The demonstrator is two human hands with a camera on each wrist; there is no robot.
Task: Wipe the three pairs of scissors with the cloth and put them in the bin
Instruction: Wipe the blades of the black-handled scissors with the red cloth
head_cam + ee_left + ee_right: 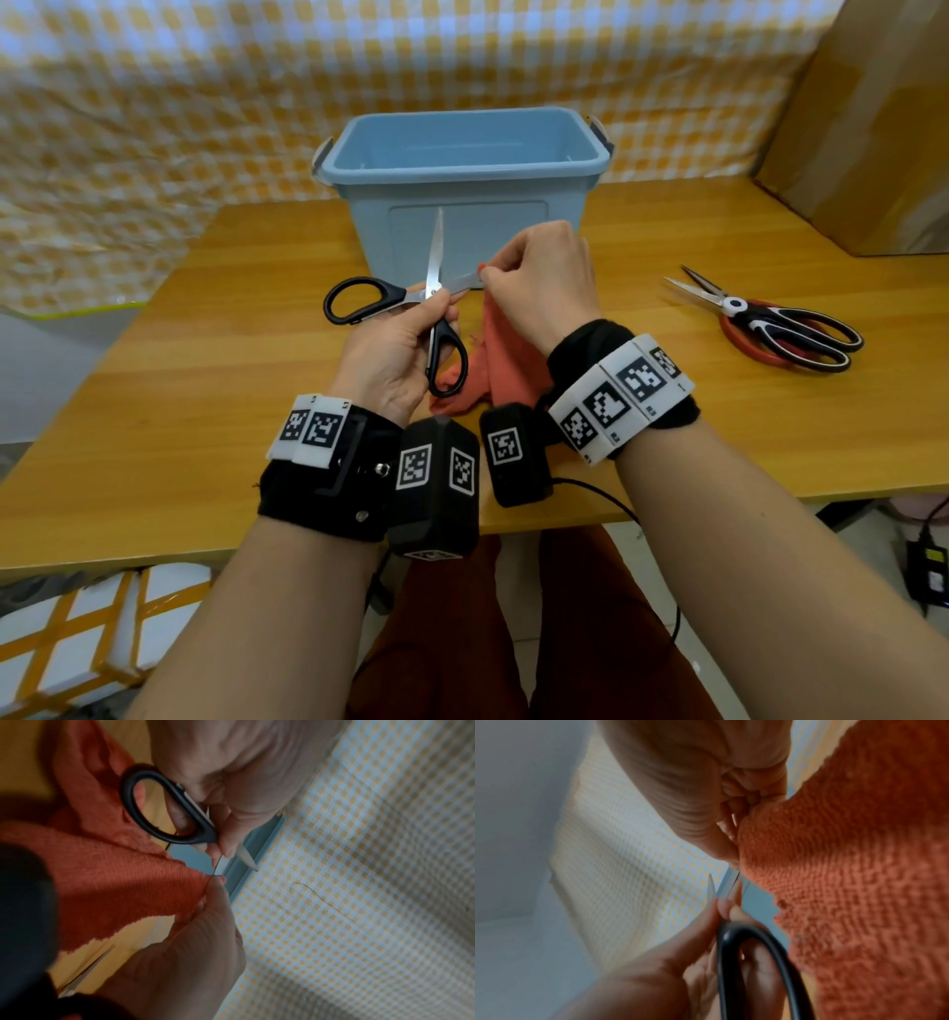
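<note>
Above the wooden desk [215, 370], black-handled steel scissors [434, 295] are held wide open by the left hand [390, 354], whose fingers are curled about the pivot and one handle loop. One blade is pointed upward; the other is pinched through a rust-orange knitted cloth [493, 354] by the right hand [539, 288], whose fingers are closed tightly on the fabric. The rest of the cloth is draped down to the desk. Just behind the hands, an open pale-blue plastic bin [462, 169] is set. Well to the right, black-and-white-handled scissors [770, 321] are laid over red-handled scissors [744, 344] on the desk.
</note>
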